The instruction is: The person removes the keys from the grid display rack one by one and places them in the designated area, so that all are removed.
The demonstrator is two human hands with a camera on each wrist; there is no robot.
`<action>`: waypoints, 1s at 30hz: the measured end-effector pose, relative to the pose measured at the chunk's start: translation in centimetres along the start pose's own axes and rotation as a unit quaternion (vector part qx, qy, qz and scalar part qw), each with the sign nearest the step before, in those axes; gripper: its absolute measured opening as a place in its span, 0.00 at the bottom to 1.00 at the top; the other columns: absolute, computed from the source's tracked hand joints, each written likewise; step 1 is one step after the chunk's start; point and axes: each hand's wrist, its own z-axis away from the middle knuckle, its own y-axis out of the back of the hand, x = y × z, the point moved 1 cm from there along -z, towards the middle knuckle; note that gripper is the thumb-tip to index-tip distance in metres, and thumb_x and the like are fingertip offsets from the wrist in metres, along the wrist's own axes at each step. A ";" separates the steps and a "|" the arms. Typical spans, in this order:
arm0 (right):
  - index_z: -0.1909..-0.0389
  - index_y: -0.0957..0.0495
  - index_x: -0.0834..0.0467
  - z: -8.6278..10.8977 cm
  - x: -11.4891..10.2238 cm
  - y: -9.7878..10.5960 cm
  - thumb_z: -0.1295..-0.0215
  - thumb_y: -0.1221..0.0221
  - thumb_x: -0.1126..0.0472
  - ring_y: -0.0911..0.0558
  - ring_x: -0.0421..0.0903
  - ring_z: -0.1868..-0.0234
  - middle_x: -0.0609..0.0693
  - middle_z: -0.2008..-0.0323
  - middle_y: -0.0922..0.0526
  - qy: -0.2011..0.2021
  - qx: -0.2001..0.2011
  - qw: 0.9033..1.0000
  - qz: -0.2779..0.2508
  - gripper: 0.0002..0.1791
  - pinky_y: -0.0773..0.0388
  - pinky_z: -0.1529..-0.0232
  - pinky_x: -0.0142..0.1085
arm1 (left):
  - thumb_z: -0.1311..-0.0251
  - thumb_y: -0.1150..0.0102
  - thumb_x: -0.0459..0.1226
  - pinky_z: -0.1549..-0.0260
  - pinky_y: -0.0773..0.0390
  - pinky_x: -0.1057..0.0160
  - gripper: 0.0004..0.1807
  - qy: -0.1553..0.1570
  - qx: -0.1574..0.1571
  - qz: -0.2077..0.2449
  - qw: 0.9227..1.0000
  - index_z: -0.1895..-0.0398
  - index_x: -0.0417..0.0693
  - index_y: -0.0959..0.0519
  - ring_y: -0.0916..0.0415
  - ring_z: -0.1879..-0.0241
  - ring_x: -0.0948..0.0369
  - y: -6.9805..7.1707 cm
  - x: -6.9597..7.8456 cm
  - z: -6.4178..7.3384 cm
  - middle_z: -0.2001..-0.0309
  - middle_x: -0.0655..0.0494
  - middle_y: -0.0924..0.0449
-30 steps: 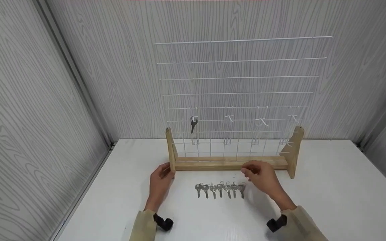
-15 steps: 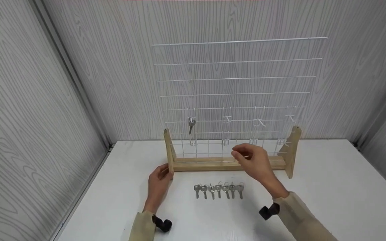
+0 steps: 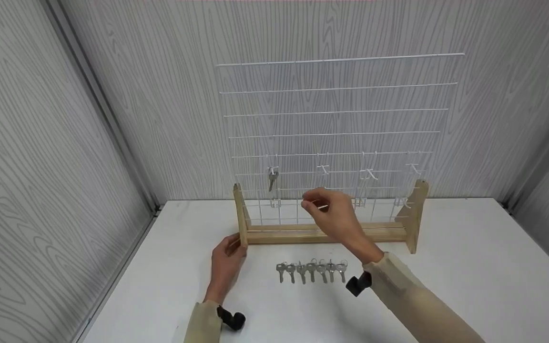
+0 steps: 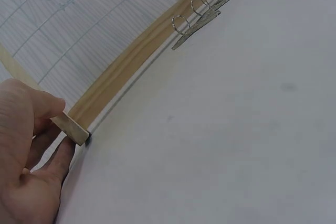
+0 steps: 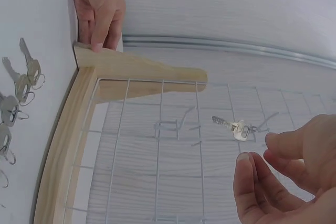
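Observation:
My left hand (image 3: 227, 259) grips the left wooden foot (image 4: 73, 129) of a white wire grid rack (image 5: 157, 177), thumb on one side and fingers on the other. My right hand (image 3: 334, 214) is raised before the grid's lower part, its fingers bent and the tips a little apart. In the right wrist view nothing shows between those fingertips. One key (image 5: 240, 129) with a ring hangs from an upper-row hook at the left, beyond the right fingertips in that view. Several more keys (image 3: 311, 270) with rings lie in a row on the table in front of the rack.
White hooks (image 3: 370, 174) sit in two rows on the grid; my right hand hides part of the lower row. A wooden bar (image 3: 274, 237) joins the left foot to the right foot (image 3: 417, 216). Grey wood-grain walls (image 3: 169, 95) enclose the white table (image 3: 274, 314).
From near the wooden bar, my right hand has risen and moved left to the front of the lower hooks. My left hand stays on the foot; the keys lie as before.

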 end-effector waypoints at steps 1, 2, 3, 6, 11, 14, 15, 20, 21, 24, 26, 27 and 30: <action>0.48 0.12 0.59 -0.3 -0.3 -0.3 0.25 0.34 0.62 0.10 0.51 0.54 0.54 0.54 0.09 -0.001 0.000 1.000 -0.001 0.10 0.10 0.52 0.46 | 0.26 0.40 0.32 0.32 0.19 0.50 0.25 0.002 -0.002 0.001 1.000 0.28 0.41 0.25 0.26 0.27 0.44 0.0 0.1 0.0 0.28 0.38 0.25; 0.48 0.12 0.59 -0.6 -0.5 -0.5 0.25 0.34 0.62 0.10 0.51 0.54 0.54 0.54 0.09 -0.002 0.001 1.000 -0.002 0.10 0.10 0.52 0.46 | 0.26 0.40 0.33 0.32 0.20 0.51 0.25 0.004 -0.002 0.001 1.000 0.27 0.42 0.25 0.26 0.27 0.44 0.0 0.1 -0.1 0.28 0.38 0.25; 0.49 0.12 0.59 -1.0 -0.7 -0.8 0.25 0.34 0.62 0.10 0.51 0.54 0.54 0.54 0.09 -0.001 0.003 1.000 -0.003 0.09 0.10 0.52 0.46 | 0.25 0.40 0.33 0.32 0.20 0.51 0.25 0.006 -0.003 0.000 1.000 0.27 0.42 0.25 0.26 0.27 0.45 0.0 0.2 -0.1 0.28 0.39 0.25; 0.49 0.12 0.60 -2.0 -1.3 -1.7 0.25 0.34 0.63 0.10 0.53 0.54 0.55 0.54 0.09 0.004 0.012 1.000 -0.009 0.09 0.10 0.51 0.46 | 0.25 0.40 0.34 0.33 0.19 0.52 0.24 0.012 0.003 -0.013 1.000 0.27 0.45 0.25 0.25 0.28 0.46 0.2 0.2 -0.1 0.29 0.42 0.24; 0.47 0.12 0.61 -3.6 -1.8 -3.1 0.25 0.34 0.63 0.10 0.54 0.53 0.57 0.53 0.09 0.006 0.025 1.000 -0.014 0.11 0.10 0.49 0.45 | 0.25 0.39 0.37 0.34 0.18 0.52 0.24 0.018 0.008 -0.027 0.999 0.28 0.49 0.24 0.24 0.29 0.50 0.4 0.3 0.1 0.30 0.46 0.22; 0.46 0.13 0.62 -4.4 -1.9 -3.7 0.25 0.34 0.62 0.10 0.54 0.52 0.57 0.52 0.10 -0.004 0.028 1.000 -0.012 0.12 0.10 0.48 0.44 | 0.25 0.38 0.37 0.33 0.18 0.52 0.24 0.019 0.007 -0.024 1.000 0.28 0.49 0.24 0.25 0.29 0.50 0.3 0.2 0.3 0.30 0.46 0.22; 0.46 0.13 0.62 -4.7 -2.0 -3.9 0.25 0.34 0.62 0.10 0.54 0.51 0.57 0.52 0.10 -0.007 0.028 1.000 -0.011 0.12 0.10 0.49 0.44 | 0.25 0.38 0.37 0.33 0.18 0.52 0.24 0.020 0.007 -0.023 1.000 0.28 0.49 0.24 0.25 0.29 0.50 0.3 0.1 0.3 0.30 0.46 0.23; 0.47 0.13 0.62 -5.9 -2.0 -4.6 0.24 0.35 0.62 0.11 0.53 0.51 0.56 0.53 0.10 -0.027 0.030 0.999 -0.005 0.11 0.11 0.49 0.43 | 0.25 0.38 0.37 0.34 0.18 0.52 0.24 0.014 0.007 -0.021 1.000 0.28 0.48 0.24 0.24 0.30 0.50 0.1 0.0 0.4 0.30 0.46 0.22; 0.47 0.13 0.62 -6.1 -1.9 -4.7 0.24 0.35 0.62 0.11 0.53 0.52 0.56 0.53 0.10 -0.028 0.032 0.999 -0.003 0.11 0.10 0.49 0.43 | 0.25 0.38 0.37 0.34 0.18 0.52 0.24 0.012 0.007 -0.021 1.000 0.28 0.48 0.24 0.24 0.30 0.50 0.0 0.0 0.3 0.30 0.46 0.22; 0.48 0.12 0.62 -6.6 -1.8 -5.0 0.24 0.35 0.63 0.10 0.52 0.52 0.56 0.54 0.10 -0.023 0.038 0.999 0.002 0.10 0.11 0.49 0.43 | 0.25 0.39 0.37 0.34 0.18 0.54 0.23 0.009 0.007 -0.023 1.000 0.28 0.49 0.23 0.24 0.30 0.50 -0.2 0.0 0.2 0.31 0.46 0.22; 0.49 0.12 0.62 -6.9 -1.8 -5.2 0.24 0.35 0.63 0.10 0.52 0.52 0.56 0.54 0.09 -0.017 0.042 0.999 0.007 0.09 0.11 0.49 0.43 | 0.25 0.39 0.36 0.34 0.17 0.54 0.23 0.011 0.006 -0.021 1.000 0.28 0.49 0.23 0.23 0.31 0.51 -0.2 0.0 0.2 0.31 0.47 0.21; 0.49 0.12 0.62 -7.0 -1.8 -5.3 0.24 0.35 0.63 0.10 0.52 0.52 0.56 0.54 0.09 -0.015 0.042 0.999 0.008 0.10 0.11 0.49 0.43 | 0.25 0.39 0.36 0.34 0.17 0.55 0.23 0.013 0.007 -0.021 1.000 0.29 0.50 0.23 0.23 0.31 0.51 -0.2 0.0 0.2 0.31 0.47 0.21; 0.50 0.12 0.63 -7.3 -2.0 -5.6 0.24 0.36 0.65 0.10 0.52 0.54 0.56 0.56 0.09 -0.013 0.045 0.999 0.011 0.09 0.11 0.50 0.43 | 0.25 0.38 0.37 0.35 0.17 0.55 0.23 0.016 0.008 -0.018 1.000 0.29 0.50 0.23 0.22 0.31 0.51 -0.3 0.1 0.2 0.32 0.47 0.21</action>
